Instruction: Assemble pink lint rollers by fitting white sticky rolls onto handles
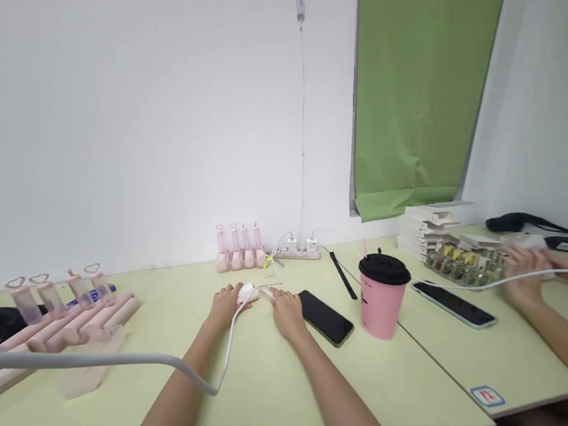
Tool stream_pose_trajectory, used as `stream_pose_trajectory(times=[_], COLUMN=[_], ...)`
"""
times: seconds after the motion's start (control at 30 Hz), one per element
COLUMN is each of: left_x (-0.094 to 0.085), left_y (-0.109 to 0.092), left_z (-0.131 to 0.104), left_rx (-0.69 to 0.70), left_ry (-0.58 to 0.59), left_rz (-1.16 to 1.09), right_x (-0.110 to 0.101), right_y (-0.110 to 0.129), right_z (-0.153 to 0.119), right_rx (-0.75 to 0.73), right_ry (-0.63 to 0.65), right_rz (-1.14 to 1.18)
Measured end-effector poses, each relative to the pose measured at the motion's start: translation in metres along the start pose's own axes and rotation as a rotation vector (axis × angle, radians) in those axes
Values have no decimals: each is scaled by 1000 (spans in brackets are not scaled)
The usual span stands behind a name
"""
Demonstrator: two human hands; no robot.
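My left hand (227, 303) is closed around the side of a small white block-shaped object (247, 293) on the table, its kind too small to make out. Just to the right, my right hand (288, 312) has its fingers bent over a thin whitish piece (268, 293), mostly hidden under the fingertips. A white cable (178, 365) loops across the foreground and passes in front of the white object. Beside my right hand lies a black smartphone (327, 317).
Pink bottle-like items stand by the wall (241, 257) and on pink tubes (73, 321) at left. A power strip (298, 254), black strip (343, 275), pink lidded cup (384, 304) and second phone (453, 305) are rightward. Another person's hands (523, 273) work near white boxes (429, 232).
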State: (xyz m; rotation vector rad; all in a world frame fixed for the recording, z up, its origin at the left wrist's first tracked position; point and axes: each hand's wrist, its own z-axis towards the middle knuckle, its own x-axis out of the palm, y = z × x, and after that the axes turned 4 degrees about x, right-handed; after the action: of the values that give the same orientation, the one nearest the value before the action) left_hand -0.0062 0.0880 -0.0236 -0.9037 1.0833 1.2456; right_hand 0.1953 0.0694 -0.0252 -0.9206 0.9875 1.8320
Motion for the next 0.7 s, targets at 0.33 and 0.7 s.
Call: stream_pose_trajectory(times=[0.33, 0.7], left_x=[-30, -12], left_y=[-2, -34], left_z=[-28, -35], left_rx=[-420, -235], left_ry=[-6, -34], left_rz=[-515, -810], right_x=[-5, 6], right_y=[22, 37], right_z=[-5, -14], right_rx=[-78, -8], right_ry=[148, 180], right_rz=[217, 167])
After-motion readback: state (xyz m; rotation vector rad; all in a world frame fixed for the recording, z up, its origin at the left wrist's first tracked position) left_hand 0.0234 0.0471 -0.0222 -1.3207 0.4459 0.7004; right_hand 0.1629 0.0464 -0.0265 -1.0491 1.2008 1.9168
